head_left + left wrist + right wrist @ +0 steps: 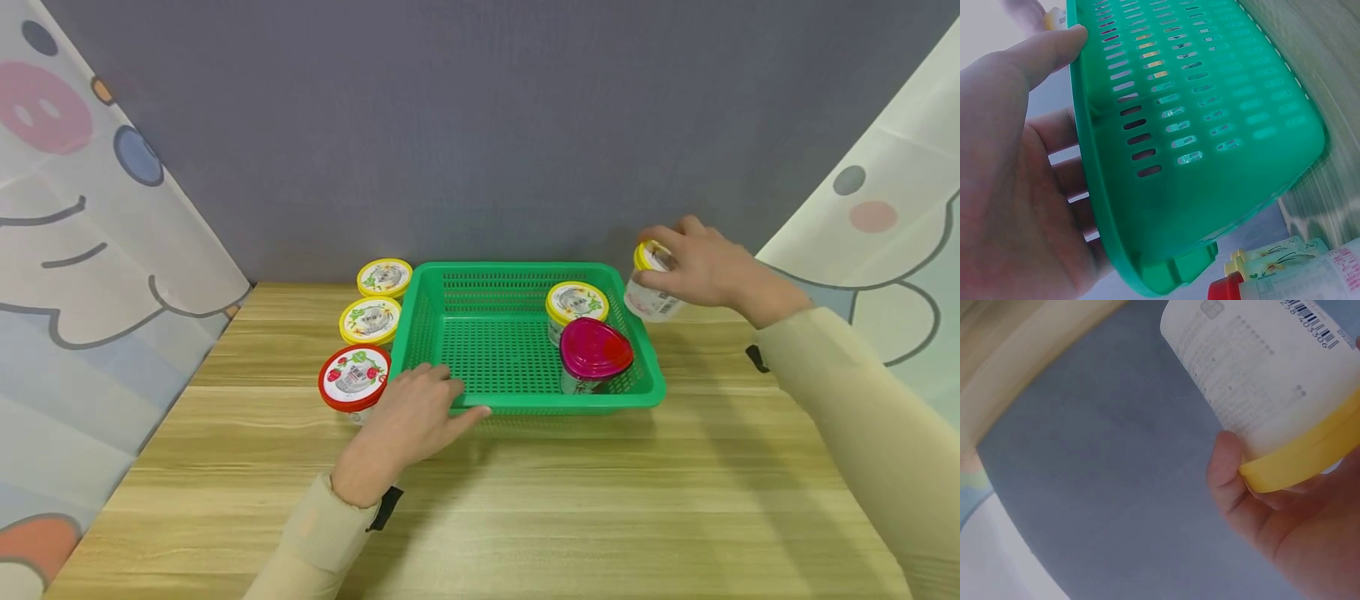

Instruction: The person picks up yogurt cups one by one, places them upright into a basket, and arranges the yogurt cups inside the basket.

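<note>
My right hand (705, 265) holds a white plastic cup (651, 302) with a yellow lid, above and beyond the basket's right end. In the right wrist view its thumb and fingers grip the yellow lid (1304, 456), and a barcode shows on the cup's side. A green perforated basket (517, 268) stands on the table. My left hand (416, 417) grips its near rim towards the left corner, fingers over the edge. Inside, at the right end, are a yellow-lidded cup (577, 300) and, nearer me, a cup with a magenta lid (596, 348).
Along the basket's left side stand two yellow-lidded cups (371, 320) and a red-lidded cup (354, 377), nearest me. A grey wall (480, 133) rises behind the wooden table (570, 508). Cartoon-printed curtains (67, 267) hang at both sides.
</note>
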The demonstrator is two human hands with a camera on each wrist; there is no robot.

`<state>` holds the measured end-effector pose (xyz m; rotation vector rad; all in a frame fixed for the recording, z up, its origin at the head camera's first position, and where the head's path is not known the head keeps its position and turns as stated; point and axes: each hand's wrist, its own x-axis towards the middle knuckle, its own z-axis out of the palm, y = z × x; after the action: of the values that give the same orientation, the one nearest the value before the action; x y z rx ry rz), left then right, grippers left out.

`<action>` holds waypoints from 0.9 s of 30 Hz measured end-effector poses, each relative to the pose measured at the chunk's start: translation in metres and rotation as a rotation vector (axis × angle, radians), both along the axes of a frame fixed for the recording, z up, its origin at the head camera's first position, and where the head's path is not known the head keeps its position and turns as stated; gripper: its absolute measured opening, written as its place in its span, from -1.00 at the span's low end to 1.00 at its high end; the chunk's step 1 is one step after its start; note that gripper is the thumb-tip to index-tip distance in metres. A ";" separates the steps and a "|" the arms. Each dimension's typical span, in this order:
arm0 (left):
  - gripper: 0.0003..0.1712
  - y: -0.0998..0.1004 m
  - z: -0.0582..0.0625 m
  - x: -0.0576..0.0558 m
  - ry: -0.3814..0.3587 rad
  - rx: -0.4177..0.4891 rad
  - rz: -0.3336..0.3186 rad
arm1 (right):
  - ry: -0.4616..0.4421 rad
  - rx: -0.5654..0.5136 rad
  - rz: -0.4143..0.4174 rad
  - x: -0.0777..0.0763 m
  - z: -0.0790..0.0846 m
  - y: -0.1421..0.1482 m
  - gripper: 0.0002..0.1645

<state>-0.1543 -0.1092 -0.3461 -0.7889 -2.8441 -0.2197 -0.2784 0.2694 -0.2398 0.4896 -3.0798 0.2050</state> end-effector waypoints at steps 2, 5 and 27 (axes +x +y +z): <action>-0.47 0.000 0.000 0.000 0.005 -0.001 -0.001 | 0.004 0.000 0.008 0.002 0.003 -0.005 -0.25; -0.47 0.000 0.000 0.000 0.007 -0.004 -0.002 | 0.009 -0.005 0.019 0.005 0.006 -0.011 -0.27; -0.47 0.000 0.000 0.000 -0.003 0.000 0.000 | 0.031 -0.016 0.098 0.023 0.023 -0.058 -0.26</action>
<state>-0.1541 -0.1091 -0.3465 -0.7899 -2.8463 -0.2211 -0.2559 0.2117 -0.2167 0.6379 -3.0240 0.2219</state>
